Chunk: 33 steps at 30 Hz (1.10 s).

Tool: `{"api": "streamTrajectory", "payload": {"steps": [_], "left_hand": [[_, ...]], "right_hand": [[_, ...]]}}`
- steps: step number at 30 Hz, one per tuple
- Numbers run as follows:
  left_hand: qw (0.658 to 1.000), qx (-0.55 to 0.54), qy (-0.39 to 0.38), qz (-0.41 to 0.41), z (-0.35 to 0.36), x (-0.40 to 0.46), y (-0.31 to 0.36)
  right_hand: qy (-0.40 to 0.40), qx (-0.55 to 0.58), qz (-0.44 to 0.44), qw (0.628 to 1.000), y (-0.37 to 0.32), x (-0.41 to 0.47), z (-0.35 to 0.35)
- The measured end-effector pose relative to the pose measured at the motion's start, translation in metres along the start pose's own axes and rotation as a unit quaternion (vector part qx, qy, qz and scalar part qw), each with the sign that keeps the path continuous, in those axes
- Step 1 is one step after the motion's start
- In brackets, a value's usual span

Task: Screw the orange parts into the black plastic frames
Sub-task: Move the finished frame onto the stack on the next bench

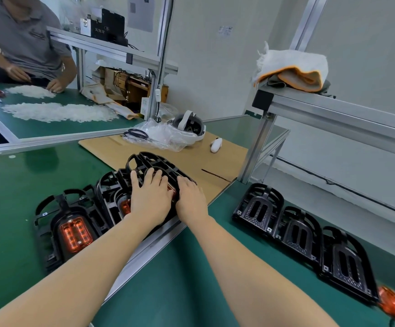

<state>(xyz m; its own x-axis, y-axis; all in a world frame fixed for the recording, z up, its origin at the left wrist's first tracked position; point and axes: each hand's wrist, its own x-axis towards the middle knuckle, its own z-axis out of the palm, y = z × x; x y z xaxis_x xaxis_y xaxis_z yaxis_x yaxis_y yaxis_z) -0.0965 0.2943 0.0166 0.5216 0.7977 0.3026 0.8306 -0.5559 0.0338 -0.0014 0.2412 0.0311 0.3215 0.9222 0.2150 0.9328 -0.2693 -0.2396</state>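
While a glossy orange ribbed lens (75, 234) sits seated in the ribbed black plastic frame (50, 232) at lower left on the green matte tabletop (7, 185), the left hand (150, 197) lies flat, fingers straight, on a stacked black openwork frame (144, 162) at centre. Beside it the right hand (191, 201) presses likewise, its grip wide, holding nothing. Three bare black frames (300, 234) line the lower right.

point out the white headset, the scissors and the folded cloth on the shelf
white headset (187, 128), head view, on its front shell
scissors (135, 134), head view, on the black handle loops
folded cloth (293, 67), head view, on its white top fold
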Motion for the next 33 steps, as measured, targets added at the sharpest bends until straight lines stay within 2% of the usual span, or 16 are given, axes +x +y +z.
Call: {"api": "streamTrajectory", "payload": {"steps": [3,13,28,33], "left_hand": [[1.000,0.015,0.011,0.006,0.001,-0.001,0.000],[0.999,0.021,0.041,0.013,-0.004,-0.008,0.006],[0.996,0.019,0.085,0.027,-0.006,-0.012,0.012],[0.996,0.034,0.074,0.026,-0.002,-0.008,0.009]], "right_hand": [[-0.012,-0.026,-0.014,0.999,0.006,-0.005,0.002],[-0.048,-0.009,0.001,0.999,0.018,-0.014,0.001],[-0.030,0.003,0.010,1.000,0.029,-0.029,0.001],[-0.024,0.018,0.000,1.000,0.032,-0.035,0.000]]}}
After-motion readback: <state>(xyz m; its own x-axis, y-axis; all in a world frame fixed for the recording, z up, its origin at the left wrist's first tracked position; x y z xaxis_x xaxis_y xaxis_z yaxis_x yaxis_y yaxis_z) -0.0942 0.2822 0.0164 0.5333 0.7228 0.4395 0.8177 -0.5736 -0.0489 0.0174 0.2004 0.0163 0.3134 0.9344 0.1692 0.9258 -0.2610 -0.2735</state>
